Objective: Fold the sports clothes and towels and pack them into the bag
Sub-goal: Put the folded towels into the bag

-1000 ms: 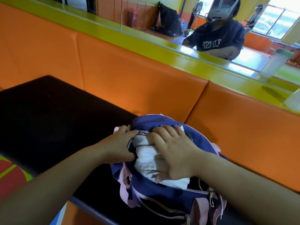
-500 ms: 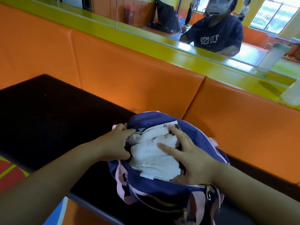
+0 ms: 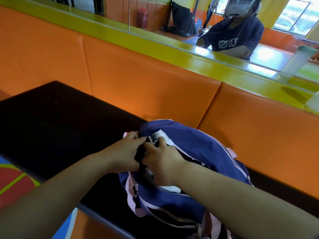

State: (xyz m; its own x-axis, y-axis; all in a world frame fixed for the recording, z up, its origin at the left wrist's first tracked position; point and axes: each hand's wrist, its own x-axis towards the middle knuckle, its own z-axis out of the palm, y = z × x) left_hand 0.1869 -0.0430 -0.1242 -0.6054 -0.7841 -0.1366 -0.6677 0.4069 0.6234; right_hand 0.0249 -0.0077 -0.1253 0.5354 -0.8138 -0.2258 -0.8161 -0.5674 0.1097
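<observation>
Bag (image 3: 195, 149): blue with pink trim, lying on the black bench (image 3: 51, 126), its far side against the orange wall pad (image 3: 146, 80).
Bag mouth: facing up, its two edges drawn close together under the hands.
Towel (image 3: 164, 136): white, inside the bag; one bit shows at the far end of the mouth, another under the right wrist.
Left grip (image 3: 124, 152): closed, fingers curled round the bag's left rim, thumb on top.
Right grip (image 3: 164, 159): closed, fingertips curled into the mouth just beside the left thumb, pinching the bag's dark inner edge.
Strap (image 3: 131, 188): pink, hanging down the bag's near left side.
Front pocket (image 3: 172, 219): zipped shut, puller at the right end.
Ledge (image 3: 120, 37): yellow-green, running along the top of the pad.
Mirror (image 3: 155, 14): above the ledge, showing a person in a dark shirt.
</observation>
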